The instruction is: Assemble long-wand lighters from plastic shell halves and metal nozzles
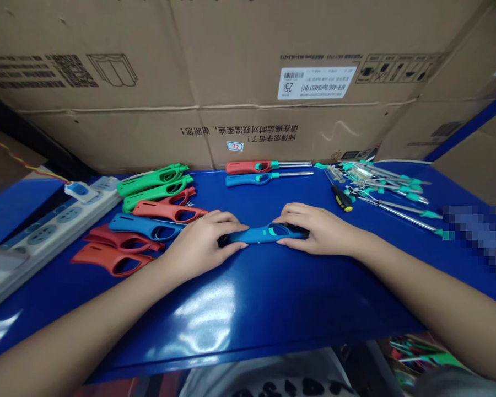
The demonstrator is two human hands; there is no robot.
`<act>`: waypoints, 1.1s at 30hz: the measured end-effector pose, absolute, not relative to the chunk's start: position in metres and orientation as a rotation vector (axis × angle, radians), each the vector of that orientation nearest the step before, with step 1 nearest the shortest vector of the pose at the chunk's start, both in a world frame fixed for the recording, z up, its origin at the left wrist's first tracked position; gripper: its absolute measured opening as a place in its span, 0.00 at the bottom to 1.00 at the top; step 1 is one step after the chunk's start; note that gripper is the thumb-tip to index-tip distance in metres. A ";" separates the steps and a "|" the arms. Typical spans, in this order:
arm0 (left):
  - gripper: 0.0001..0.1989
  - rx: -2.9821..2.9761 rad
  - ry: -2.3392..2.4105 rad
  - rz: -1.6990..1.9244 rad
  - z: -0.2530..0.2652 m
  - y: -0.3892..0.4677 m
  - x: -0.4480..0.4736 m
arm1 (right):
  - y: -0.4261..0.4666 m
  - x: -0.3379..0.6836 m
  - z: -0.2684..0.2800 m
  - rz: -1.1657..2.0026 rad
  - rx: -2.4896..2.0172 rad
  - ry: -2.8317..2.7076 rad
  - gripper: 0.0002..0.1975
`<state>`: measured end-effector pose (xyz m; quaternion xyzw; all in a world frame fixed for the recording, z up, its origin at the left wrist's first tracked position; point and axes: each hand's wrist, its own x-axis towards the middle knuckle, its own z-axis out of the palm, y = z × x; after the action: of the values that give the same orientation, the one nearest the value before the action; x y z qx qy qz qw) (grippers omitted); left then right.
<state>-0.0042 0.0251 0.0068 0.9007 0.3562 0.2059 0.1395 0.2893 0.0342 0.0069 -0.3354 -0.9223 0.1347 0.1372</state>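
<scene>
A blue long-reach lighter (256,235) with a turquoise trigger lies crosswise just above the blue table, held at both ends. My left hand (209,238) is closed on its left end, thumb and fingers pinching it. At the trigger end, my right hand (314,229) grips it in the same way, and its palm hides that tip. Beside my left hand lie loose handle shells: green ones (152,182), a blue one (144,225) and red ones (111,258). Beyond my hands rest a red lighter (248,167) and another blue lighter (248,179), both with metal tubes.
Metal lighter tubes with turquoise parts (397,187) are heaped at the right, next to a black-and-yellow screwdriver (342,198). A white power strip (53,226) runs along the left side. A large cardboard box (240,82) walls off the back of the blue table (297,298).
</scene>
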 end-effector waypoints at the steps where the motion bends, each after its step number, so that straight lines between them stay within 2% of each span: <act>1: 0.14 2.589 1.027 0.596 0.007 0.026 -0.004 | 0.034 0.289 0.006 0.390 -0.973 -2.669 0.19; 7: 0.15 2.729 1.046 0.530 0.007 0.021 -0.002 | 0.032 0.286 0.008 0.160 -0.944 -2.764 0.19; 12: 0.16 2.911 0.993 0.477 0.004 0.016 0.001 | 0.031 0.289 0.012 -0.093 -0.846 -2.834 0.14; 21: 0.12 2.887 0.845 0.764 0.006 0.016 0.001 | 0.029 0.292 0.008 -0.018 -0.775 -2.657 0.16; 27: 0.13 2.976 0.928 0.727 0.011 0.020 -0.004 | 0.035 0.297 0.016 0.125 -0.836 -2.579 0.13; 33: 0.13 2.758 1.036 0.656 0.009 0.016 0.000 | 0.033 0.296 0.019 0.233 -0.853 -2.546 0.13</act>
<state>0.0001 0.0165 0.0086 0.9121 0.3425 0.2168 0.0615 0.2956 0.0326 0.0194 -0.3086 -0.9212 0.0842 0.2214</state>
